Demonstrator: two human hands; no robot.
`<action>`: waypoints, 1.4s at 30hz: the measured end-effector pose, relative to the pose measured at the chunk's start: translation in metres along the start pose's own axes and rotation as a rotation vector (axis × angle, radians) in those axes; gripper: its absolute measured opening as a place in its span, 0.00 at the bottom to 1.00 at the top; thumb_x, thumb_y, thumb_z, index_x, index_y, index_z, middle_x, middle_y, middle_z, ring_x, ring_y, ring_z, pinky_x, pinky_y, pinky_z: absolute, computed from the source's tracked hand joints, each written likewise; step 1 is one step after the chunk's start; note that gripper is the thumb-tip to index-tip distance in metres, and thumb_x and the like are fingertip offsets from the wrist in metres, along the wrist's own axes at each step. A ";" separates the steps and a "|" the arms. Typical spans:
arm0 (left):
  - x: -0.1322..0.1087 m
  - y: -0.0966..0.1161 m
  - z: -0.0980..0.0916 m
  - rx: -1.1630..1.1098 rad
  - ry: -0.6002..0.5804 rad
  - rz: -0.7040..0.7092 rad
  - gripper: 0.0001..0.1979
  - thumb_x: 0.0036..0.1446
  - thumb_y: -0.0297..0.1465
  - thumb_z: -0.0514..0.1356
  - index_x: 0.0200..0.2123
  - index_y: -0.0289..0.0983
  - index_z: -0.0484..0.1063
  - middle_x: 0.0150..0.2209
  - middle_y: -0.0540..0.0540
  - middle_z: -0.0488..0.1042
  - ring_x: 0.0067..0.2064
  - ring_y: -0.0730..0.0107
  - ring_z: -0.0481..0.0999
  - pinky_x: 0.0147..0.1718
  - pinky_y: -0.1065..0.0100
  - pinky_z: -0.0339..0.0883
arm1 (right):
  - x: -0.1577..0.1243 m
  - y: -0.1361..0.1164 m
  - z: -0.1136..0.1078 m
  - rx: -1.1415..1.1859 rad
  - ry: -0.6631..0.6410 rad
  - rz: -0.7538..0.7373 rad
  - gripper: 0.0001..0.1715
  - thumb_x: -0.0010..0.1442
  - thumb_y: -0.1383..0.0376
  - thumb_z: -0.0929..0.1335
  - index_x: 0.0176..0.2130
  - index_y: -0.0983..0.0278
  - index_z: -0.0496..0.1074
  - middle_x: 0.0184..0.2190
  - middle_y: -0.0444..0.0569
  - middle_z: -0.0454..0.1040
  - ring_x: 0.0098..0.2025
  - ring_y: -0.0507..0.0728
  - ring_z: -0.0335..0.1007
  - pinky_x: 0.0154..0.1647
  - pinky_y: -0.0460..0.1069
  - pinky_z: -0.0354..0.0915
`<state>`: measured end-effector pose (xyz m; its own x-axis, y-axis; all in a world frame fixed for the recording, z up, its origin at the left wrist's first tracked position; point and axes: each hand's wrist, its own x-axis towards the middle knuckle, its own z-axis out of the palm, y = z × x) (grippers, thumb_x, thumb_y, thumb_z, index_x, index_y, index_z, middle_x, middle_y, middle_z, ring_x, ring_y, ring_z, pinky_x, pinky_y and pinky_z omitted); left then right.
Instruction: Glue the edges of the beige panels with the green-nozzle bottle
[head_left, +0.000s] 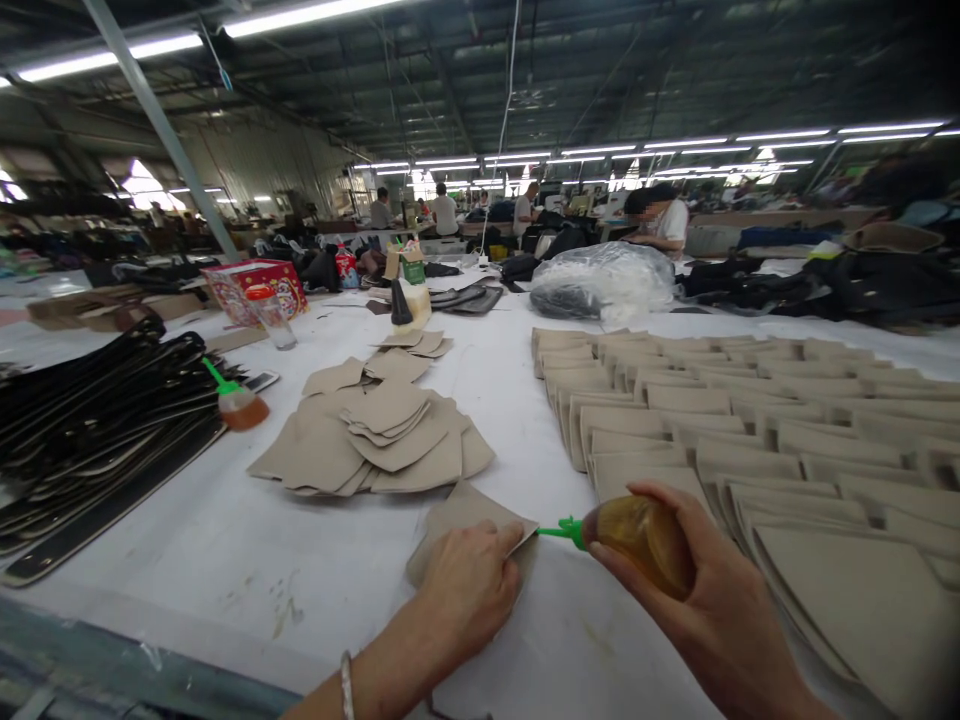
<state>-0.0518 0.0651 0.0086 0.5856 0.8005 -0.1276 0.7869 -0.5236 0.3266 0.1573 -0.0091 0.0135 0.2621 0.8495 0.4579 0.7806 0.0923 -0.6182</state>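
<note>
Pressed down on a beige piece (461, 505), the left hand (469, 575) has its fingertips at the edge; whether it also pinches that edge I cannot tell. The right hand (720, 590) grasps a squeeze bottle (645, 540) of amber liquid, its green nozzle (562, 532) pointing at the piece's right corner. Both work over a white table surface (225, 560), marked with faint stains (283, 610) to the left of the left forearm. Just beyond the piece lies a loose heap of beige pieces (405, 430); to the right, overlapping rows of folded pieces (675, 400) cover much of the table. On the left, a second bottle (244, 410) with a green tip stands beside a stack of black strips (90, 430). Farther back sits a bulging clear plastic bag (607, 280). Past the table, several people (445, 212) occupy a wide hall under a dark roof (600, 60) with rows of tube lights (697, 141), and a slanting pole (165, 130) shows at left.
</note>
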 end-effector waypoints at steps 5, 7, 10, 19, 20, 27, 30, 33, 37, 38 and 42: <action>-0.001 0.001 0.008 -0.016 -0.008 -0.006 0.21 0.61 0.30 0.47 0.55 0.47 0.66 0.38 0.46 0.74 0.36 0.61 0.75 0.36 0.64 0.66 | -0.003 0.004 0.001 0.023 -0.032 0.047 0.28 0.55 0.49 0.71 0.50 0.57 0.64 0.40 0.46 0.73 0.36 0.60 0.72 0.40 0.53 0.67; -0.001 0.001 0.009 -0.017 -0.014 -0.004 0.21 0.62 0.30 0.47 0.56 0.46 0.65 0.38 0.46 0.74 0.37 0.61 0.75 0.37 0.64 0.66 | -0.003 0.003 0.002 0.037 -0.013 0.067 0.28 0.55 0.48 0.71 0.50 0.57 0.64 0.40 0.47 0.73 0.37 0.61 0.72 0.42 0.54 0.67; -0.002 0.002 0.010 -0.019 -0.023 -0.010 0.21 0.62 0.30 0.46 0.57 0.46 0.64 0.39 0.45 0.73 0.37 0.60 0.75 0.38 0.63 0.66 | -0.005 0.002 0.002 0.023 0.023 0.067 0.27 0.56 0.49 0.70 0.50 0.58 0.64 0.42 0.49 0.72 0.39 0.62 0.71 0.44 0.55 0.66; -0.002 0.003 0.013 -0.006 -0.019 -0.016 0.21 0.63 0.31 0.46 0.57 0.45 0.63 0.39 0.45 0.72 0.37 0.59 0.75 0.36 0.62 0.66 | -0.009 -0.002 0.002 0.007 0.050 0.015 0.25 0.57 0.51 0.70 0.49 0.58 0.64 0.40 0.48 0.72 0.38 0.61 0.71 0.43 0.54 0.66; -0.002 0.003 0.013 -0.007 -0.021 -0.013 0.21 0.63 0.31 0.46 0.57 0.45 0.63 0.38 0.45 0.72 0.36 0.59 0.75 0.36 0.62 0.66 | -0.010 -0.003 0.002 0.006 0.045 0.027 0.24 0.57 0.50 0.69 0.49 0.58 0.64 0.40 0.48 0.72 0.39 0.61 0.71 0.43 0.54 0.66; -0.003 0.004 0.012 0.004 -0.023 -0.019 0.21 0.63 0.31 0.46 0.58 0.46 0.62 0.40 0.45 0.72 0.37 0.60 0.75 0.37 0.63 0.65 | -0.008 -0.001 0.000 0.053 0.013 0.102 0.27 0.55 0.49 0.70 0.49 0.59 0.65 0.38 0.48 0.74 0.36 0.61 0.72 0.42 0.54 0.67; -0.004 0.002 0.011 -0.010 -0.013 -0.010 0.21 0.63 0.31 0.45 0.58 0.46 0.62 0.39 0.46 0.72 0.37 0.61 0.75 0.36 0.64 0.65 | -0.007 0.002 -0.001 0.050 0.002 0.115 0.28 0.54 0.48 0.71 0.48 0.59 0.65 0.37 0.47 0.74 0.35 0.61 0.73 0.40 0.53 0.68; -0.004 0.000 0.009 -0.034 -0.006 0.011 0.21 0.63 0.31 0.45 0.57 0.45 0.63 0.38 0.47 0.72 0.36 0.62 0.74 0.35 0.65 0.64 | -0.007 0.001 -0.002 0.133 -0.093 0.177 0.28 0.53 0.48 0.71 0.47 0.59 0.65 0.36 0.45 0.74 0.34 0.60 0.73 0.34 0.49 0.69; -0.004 -0.002 0.008 -0.048 -0.009 0.031 0.21 0.63 0.31 0.45 0.57 0.47 0.63 0.37 0.48 0.71 0.36 0.62 0.74 0.34 0.65 0.63 | -0.006 0.004 -0.003 0.185 -0.112 0.243 0.29 0.53 0.47 0.71 0.48 0.59 0.64 0.34 0.44 0.74 0.33 0.58 0.73 0.33 0.48 0.69; -0.004 -0.002 0.008 -0.047 -0.011 0.029 0.21 0.63 0.31 0.45 0.57 0.47 0.62 0.36 0.48 0.71 0.36 0.62 0.74 0.34 0.65 0.63 | -0.006 0.005 -0.003 0.182 -0.103 0.246 0.30 0.53 0.47 0.71 0.49 0.59 0.63 0.34 0.44 0.74 0.33 0.58 0.73 0.33 0.49 0.69; -0.005 -0.003 0.008 -0.063 -0.011 0.027 0.22 0.63 0.31 0.45 0.58 0.47 0.62 0.37 0.48 0.71 0.37 0.62 0.74 0.34 0.66 0.62 | -0.012 0.006 -0.003 0.231 -0.180 0.254 0.29 0.54 0.48 0.71 0.48 0.59 0.63 0.36 0.45 0.75 0.36 0.59 0.73 0.34 0.48 0.69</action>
<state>-0.0554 0.0602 0.0013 0.6086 0.7830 -0.1283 0.7574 -0.5251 0.3880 0.1607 -0.0204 0.0058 0.3106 0.9362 0.1647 0.5498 -0.0356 -0.8345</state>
